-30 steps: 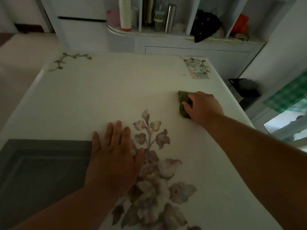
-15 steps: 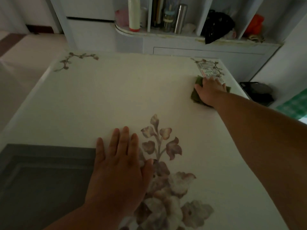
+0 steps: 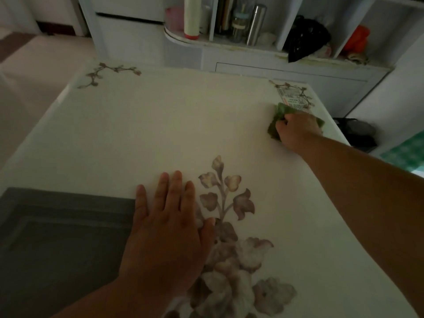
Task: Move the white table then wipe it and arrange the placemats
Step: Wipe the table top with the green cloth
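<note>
On white table: right hand apparently gripping one cloth.

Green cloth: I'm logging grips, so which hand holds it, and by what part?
The right hand grips the green cloth bunched at its middle; left hand holds nothing.

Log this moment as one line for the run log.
phase: wiping | right hand: shut on green cloth, far right corner of white table | left hand: flat, bracing beside grey placemat | placemats: not arranged
</note>
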